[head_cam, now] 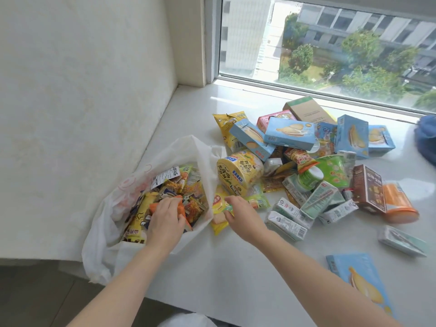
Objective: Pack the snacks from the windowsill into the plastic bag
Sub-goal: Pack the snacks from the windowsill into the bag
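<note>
Both forearms reach over the windowsill (231, 274): the left hand (166, 217) clutches an orange packet (179, 207) inside the plastic bag (203, 161), tucking it down, while the right hand (238, 212) apparently pinches a small green packet (228, 207) beside the snacks (306, 161) piled under the window.

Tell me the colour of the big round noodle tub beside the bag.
Yellow noodle tub, blue lettering; head view.

Bare windowsill (236, 267) near front edge; snack pile (313, 166) crowds right, plastic bag (106, 232) blocks left.
</note>
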